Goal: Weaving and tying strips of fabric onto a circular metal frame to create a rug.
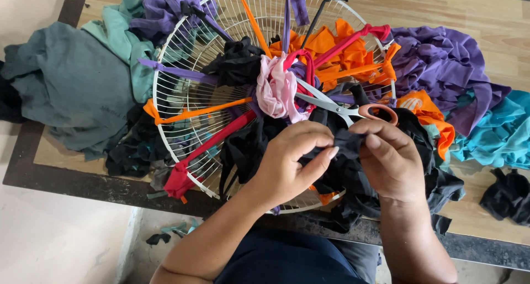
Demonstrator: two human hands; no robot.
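Landmark: round white wire fan guard (182,85) lying flat on the wooden table (486,24), cloth strips tied across it as spokes
Left hand: left hand (287,160) over the guard's near rim, fingers pinched together on a black strip of knit cloth (342,143)
Right hand: right hand (389,160) just off the near-right rim, thumb and fingers clamped on the same strip
Strip: spans between both hands, long axis roughly left to right, equally near each
Scissors: orange-handled steel scissors (345,108) lying beyond the hands, blades towards the guard's centre
Centre: pink cloth knot (276,88) at the hub
Around: purple, orange, teal and grey rag heaps beside the guard
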